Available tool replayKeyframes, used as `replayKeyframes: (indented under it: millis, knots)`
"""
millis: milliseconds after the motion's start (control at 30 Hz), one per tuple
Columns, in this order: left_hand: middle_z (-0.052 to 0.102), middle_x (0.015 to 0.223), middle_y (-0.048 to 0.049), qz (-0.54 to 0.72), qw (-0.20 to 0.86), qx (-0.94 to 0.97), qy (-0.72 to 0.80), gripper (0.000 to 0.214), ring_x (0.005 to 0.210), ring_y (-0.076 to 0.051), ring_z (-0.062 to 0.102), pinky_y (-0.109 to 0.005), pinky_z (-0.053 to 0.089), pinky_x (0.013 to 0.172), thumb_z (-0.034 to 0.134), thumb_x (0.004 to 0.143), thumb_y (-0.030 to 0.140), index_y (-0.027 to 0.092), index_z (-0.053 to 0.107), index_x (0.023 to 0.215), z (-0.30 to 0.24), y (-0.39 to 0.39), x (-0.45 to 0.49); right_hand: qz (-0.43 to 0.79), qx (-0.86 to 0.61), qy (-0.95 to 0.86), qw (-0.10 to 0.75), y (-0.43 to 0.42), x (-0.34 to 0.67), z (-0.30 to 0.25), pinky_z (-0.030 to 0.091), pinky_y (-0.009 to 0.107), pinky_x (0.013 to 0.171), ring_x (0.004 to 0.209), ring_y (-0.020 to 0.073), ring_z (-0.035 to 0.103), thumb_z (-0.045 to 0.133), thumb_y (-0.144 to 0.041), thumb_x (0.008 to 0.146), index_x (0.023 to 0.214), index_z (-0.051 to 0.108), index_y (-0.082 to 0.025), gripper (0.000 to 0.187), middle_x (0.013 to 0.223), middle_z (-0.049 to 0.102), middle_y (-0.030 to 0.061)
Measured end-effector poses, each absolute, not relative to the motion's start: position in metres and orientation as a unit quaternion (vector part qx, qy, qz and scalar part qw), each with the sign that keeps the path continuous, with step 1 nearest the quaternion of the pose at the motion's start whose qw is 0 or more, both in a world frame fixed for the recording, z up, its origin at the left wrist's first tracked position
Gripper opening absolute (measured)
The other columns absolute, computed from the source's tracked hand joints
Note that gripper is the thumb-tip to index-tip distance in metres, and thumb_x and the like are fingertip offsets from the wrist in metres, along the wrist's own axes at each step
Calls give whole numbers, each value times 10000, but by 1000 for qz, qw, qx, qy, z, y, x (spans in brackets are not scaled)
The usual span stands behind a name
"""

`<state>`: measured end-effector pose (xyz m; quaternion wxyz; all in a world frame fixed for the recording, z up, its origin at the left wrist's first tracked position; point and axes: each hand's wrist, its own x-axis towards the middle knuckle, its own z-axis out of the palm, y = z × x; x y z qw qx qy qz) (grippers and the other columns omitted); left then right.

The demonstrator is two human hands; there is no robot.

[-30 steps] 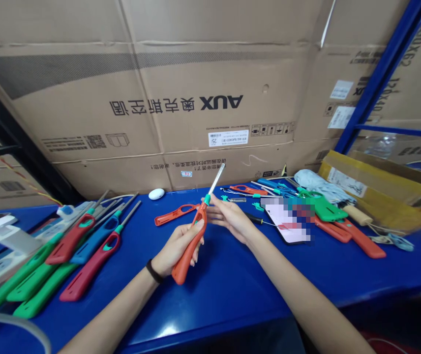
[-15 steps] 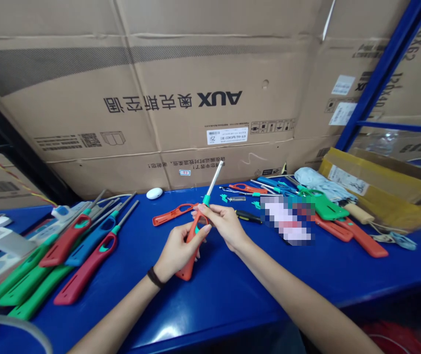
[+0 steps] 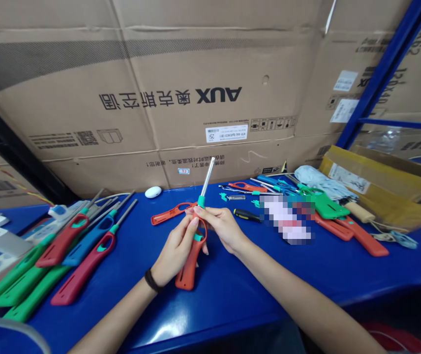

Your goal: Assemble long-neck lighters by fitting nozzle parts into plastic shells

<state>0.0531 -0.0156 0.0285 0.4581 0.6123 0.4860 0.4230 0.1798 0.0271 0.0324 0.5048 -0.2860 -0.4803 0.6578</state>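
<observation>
Left hand [image 3: 175, 250], right hand [image 3: 222, 227] closer, both closed around orange steel-tipped lighter [image 3: 189, 269]

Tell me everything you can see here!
Lighter in hands: 1, orange, above the table
Other orange lighters: 4, orange, on the table
Green lighters: 3, green, table's left side
Red lighters: 2, red, table's left side
Blue lighter: 1, blue, table's left side
Screwdriver: 1, black, right of the hands
Table: 1, blue, under everything
Big box: 1, brown, behind the table
Wristband: 1, black, left wrist
Left hand: 1, on the lighter
Right hand: 1, on the lighter
</observation>
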Motion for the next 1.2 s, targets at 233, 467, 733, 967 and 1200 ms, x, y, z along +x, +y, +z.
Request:
replayKeyframes:
  millis: [233,467,733,967,1200]
  knots:
    - [631,509,18,424,481,588,493,471,319,-147,574,-184,440,282,384,875,565,176,462,1128,32,-14,56,673,-319,-482,461,27,181,31,510,373,868,932,219,650,709,-455,675,939,736,-183,380,981,718,55]
    - [635,539,30,429,398,639,500,412,322,-152,570,-210,437,310,427,879,513,192,508,1123,36,-13,49,689,-299,-484,448,30,190,39,499,354,881,951,193,643,680,-458,717,979,716,-205,366,985,712,50]
    - [692,723,-86,296,-95,779,545,325,556,-213,642,-228,359,457,436,898,393,178,622,1056,42,-11,31,665,-229,-496,509,36,198,43,490,350,911,943,169,652,668,-369,761,1037,678,-230,309,1015,707,27]
    - [719,837,-100,263,-151,800,518,343,613,-214,659,-233,369,496,383,927,401,177,629,1012,41,-11,25,632,-209,-567,485,36,200,45,512,351,877,974,180,647,617,-395,805,1075,659,-242,314,1035,704,28]
    - [702,763,-72,287,-26,795,535,337,614,-198,646,-247,424,574,398,913,405,175,626,1005,44,-13,28,621,-251,-560,488,38,199,41,488,373,925,888,188,680,665,-403,754,1009,678,-182,337,937,729,43]
